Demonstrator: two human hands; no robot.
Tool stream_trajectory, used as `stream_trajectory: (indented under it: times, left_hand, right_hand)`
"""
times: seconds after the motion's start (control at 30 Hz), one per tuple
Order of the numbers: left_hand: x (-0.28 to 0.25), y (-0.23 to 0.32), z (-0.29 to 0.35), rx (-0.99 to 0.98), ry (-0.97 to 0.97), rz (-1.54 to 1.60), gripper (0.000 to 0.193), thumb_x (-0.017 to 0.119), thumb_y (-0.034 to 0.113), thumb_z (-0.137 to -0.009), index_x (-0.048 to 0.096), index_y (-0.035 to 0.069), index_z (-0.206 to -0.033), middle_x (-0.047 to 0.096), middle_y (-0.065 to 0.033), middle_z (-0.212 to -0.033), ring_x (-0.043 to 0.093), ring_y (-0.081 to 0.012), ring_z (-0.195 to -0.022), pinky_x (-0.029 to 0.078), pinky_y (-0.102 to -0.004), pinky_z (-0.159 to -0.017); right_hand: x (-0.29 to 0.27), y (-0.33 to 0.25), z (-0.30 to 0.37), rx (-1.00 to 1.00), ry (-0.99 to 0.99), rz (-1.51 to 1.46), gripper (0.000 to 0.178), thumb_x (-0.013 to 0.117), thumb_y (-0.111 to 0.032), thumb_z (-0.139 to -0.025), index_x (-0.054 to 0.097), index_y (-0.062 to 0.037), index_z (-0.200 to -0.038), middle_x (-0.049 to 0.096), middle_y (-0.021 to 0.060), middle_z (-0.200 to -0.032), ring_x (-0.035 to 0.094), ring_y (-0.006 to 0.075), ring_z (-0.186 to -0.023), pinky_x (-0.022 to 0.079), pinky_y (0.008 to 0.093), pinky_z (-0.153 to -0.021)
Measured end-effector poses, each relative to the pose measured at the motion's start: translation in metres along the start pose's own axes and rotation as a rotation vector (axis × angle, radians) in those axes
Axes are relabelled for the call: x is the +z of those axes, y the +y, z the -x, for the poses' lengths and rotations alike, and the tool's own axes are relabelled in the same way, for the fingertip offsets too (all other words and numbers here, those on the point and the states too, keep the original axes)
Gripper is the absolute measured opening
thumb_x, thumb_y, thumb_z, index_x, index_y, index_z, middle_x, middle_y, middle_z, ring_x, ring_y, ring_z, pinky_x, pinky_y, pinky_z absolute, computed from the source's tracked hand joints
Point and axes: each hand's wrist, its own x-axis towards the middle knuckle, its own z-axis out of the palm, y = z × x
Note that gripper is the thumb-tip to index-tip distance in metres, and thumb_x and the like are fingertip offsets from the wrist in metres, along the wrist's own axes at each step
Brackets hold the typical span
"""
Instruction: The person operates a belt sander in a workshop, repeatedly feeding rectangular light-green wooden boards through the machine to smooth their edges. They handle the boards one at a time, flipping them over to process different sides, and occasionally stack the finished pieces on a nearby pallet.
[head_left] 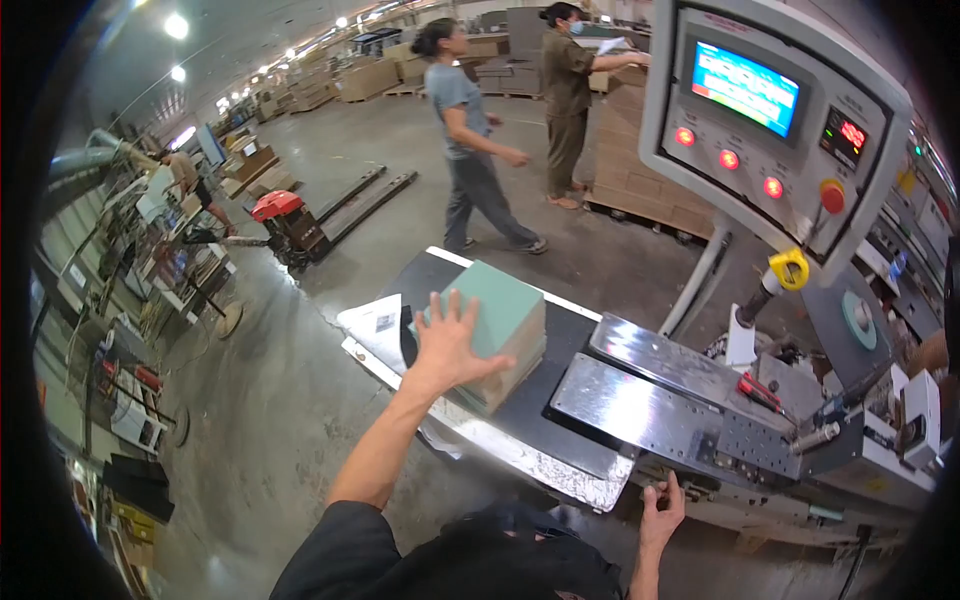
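Head view: a squared stack of boards with a green top [508, 300] sits under the left hand [448, 345], which is spread wide, fingers splayed over the near left part of the top and thumb stretched out across the side facing the person. That hand lies flat against the stack rather than closing around it; how firmly it presses cannot be told. Beneath the stack runs a dark tabletop [545, 405], and just left of the splayed fingers a white sheet [378, 322] lies at the table's edge. To the right of the grip are shiny metal plates [625, 400], with a red-handled tool [760, 392] farther along. The right hand [660, 515] is loosely open below those plates, near the machine's edge, thumb and one finger raised and apart. Above and right of both hands hangs a control panel [690, 165] with a lit screen [745, 88]. Well beyond the left hand stand a red pallet jack [277, 206], a person in a grey-blue shirt [462, 130] and a masked person in brown [568, 90].
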Motion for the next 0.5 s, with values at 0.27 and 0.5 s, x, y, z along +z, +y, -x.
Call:
stream_trajectory:
  times: [0.27, 0.5]
  left_hand:
    - [-0.016, -0.023, -0.001, -0.004, -0.028, 0.128, 0.121, 0.080, 0.074, -0.057, 0.041, 0.015, -0.155, 0.027, -0.0298, -0.162, 0.018, -0.0551, -0.150, 0.019, -0.0761, -0.112]
    - [-0.026, -0.020, -0.006, 0.095, 0.075, 0.164, 0.112, 0.083, 0.064, -0.055, 0.052, 0.010, -0.148, 0.034, -0.0285, -0.159, 0.033, -0.0539, -0.142, 0.027, -0.0719, -0.108]
  right_hand:
    - [0.037, -0.038, 0.002, -0.087, -0.024, 0.031, 0.047, 0.074, -0.003, -0.084, 0.066, 0.0014, -0.129, 0.063, 0.0046, -0.099, 0.058, 0.0133, -0.079, 0.049, 0.0271, -0.072]
    - [0.032, -0.050, 0.019, -0.037, 0.023, 0.020, 0.044, 0.075, -0.006, -0.085, 0.067, 0.0013, -0.128, 0.063, 0.0057, -0.098, 0.058, 0.0136, -0.081, 0.050, 0.0273, -0.073]
